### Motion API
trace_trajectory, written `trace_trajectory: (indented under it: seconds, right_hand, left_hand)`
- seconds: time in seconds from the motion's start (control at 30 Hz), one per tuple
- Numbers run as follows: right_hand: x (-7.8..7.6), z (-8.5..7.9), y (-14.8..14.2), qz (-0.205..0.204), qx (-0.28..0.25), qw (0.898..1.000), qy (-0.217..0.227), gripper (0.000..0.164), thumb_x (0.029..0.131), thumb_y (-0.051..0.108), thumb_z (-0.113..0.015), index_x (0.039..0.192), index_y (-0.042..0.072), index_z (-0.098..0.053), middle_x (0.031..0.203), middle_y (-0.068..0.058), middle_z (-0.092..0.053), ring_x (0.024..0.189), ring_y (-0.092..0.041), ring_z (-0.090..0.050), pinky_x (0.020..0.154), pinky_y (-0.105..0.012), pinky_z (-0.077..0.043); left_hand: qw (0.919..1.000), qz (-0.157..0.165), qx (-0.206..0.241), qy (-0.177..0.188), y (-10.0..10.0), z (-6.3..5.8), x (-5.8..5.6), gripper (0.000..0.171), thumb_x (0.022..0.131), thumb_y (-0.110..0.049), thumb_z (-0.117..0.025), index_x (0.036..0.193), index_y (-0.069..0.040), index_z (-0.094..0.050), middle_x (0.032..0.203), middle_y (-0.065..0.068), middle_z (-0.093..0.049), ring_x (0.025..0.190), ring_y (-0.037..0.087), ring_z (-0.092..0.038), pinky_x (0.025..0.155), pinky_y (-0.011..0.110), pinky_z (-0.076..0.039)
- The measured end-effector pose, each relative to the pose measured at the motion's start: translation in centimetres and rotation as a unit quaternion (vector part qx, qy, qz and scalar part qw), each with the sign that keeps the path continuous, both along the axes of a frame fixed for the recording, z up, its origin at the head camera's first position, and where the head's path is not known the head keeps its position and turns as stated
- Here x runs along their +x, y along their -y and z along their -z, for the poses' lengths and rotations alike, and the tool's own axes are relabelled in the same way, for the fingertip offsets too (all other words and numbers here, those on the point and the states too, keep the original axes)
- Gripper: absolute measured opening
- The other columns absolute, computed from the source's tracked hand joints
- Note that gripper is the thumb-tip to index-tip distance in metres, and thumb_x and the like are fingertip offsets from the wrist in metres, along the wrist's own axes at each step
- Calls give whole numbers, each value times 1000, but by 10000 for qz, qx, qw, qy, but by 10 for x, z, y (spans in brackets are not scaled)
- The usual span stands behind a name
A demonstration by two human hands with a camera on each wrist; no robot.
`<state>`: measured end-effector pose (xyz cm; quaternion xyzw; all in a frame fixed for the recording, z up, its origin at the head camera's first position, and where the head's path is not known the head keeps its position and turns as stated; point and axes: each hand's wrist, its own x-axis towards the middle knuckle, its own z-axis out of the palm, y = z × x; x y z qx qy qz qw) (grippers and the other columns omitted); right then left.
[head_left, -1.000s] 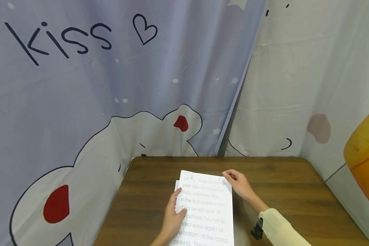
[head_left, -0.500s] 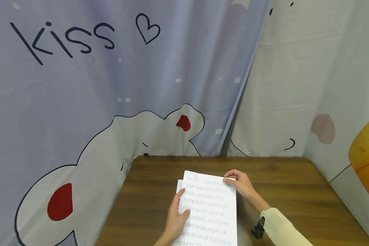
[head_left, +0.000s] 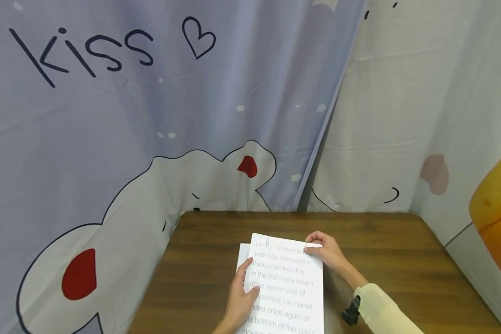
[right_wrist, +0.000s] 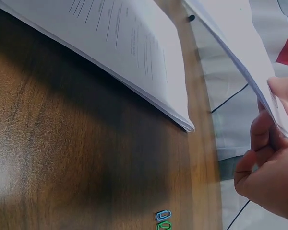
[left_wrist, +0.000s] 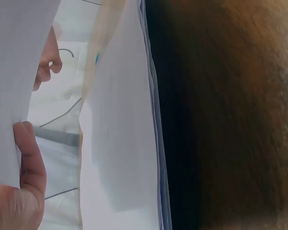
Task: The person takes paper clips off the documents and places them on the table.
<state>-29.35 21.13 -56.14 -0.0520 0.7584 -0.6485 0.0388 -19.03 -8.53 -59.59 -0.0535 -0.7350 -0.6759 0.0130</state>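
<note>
A sheaf of white sheets printed with large grey text [head_left: 281,283] is held up over the table. My left hand [head_left: 240,299] grips its left edge, thumb on the printed face. At the top right corner, my right hand [head_left: 323,250] pinches the sheets, the thumb lying across the front; in the right wrist view the other fingers curl behind the sheets [right_wrist: 237,55]. A thin paper clip [head_left: 267,240] sits on the top edge, left of centre. What lies under the right thumb is hidden.
Another pile of paper [right_wrist: 134,52] lies on the brown wooden table [head_left: 371,264] beneath the held sheets. A blue paper clip [right_wrist: 162,215] and a green paper clip [right_wrist: 163,225] lie on the wood. Printed curtains [head_left: 234,93] hang behind the table.
My right hand's thumb has come down over the front of the top right corner, covering the clip seen there earlier. The sheets have shifted slightly right; the left hand keeps its grip.
</note>
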Motion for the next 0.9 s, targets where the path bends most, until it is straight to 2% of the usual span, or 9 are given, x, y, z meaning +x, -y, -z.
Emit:
trace_trajectory:
  seconds: [0.13,0.37,0.73,0.9]
  right_hand:
    - [1,-1,1,-4,-61,10000,-21,29,87,-2,-78,111,-6,-61,93,-11,-71,72,-18,-69,59,-27,-58]
    - [2,-1,2,79,-18,10000,23,29,88,-2,-77,112,-6,-60,92,-10,-69,74,-17,-68,61,-26,-57]
    - [6,-1,0,43,-294,9995,123,31,89,-4,-76,113,-8,-58,89,-8,-66,72,-17,-67,60,-27,-57]
    - [8,-1,0,68,-356,9992,154,31,89,-4,-75,114,-8,-57,89,-8,-65,72,-18,-67,60,-27,-57]
  left_hand:
    - [10000,-8,-71,-57,-2,-1,0,84,85,16,-60,160,-17,-42,139,19,-62,104,22,-68,86,26,-58]
    - [10000,-14,-48,-64,-5,-1,0,84,86,17,-60,160,-17,-43,146,18,-60,111,22,-67,93,24,-55]
    - [10000,89,13,-39,-6,0,2,84,85,17,-61,161,-14,-41,140,20,-62,106,23,-68,88,26,-58]
    - [9998,151,85,-4,-7,-1,2,84,86,16,-61,161,-15,-40,143,19,-60,110,25,-67,90,26,-58]
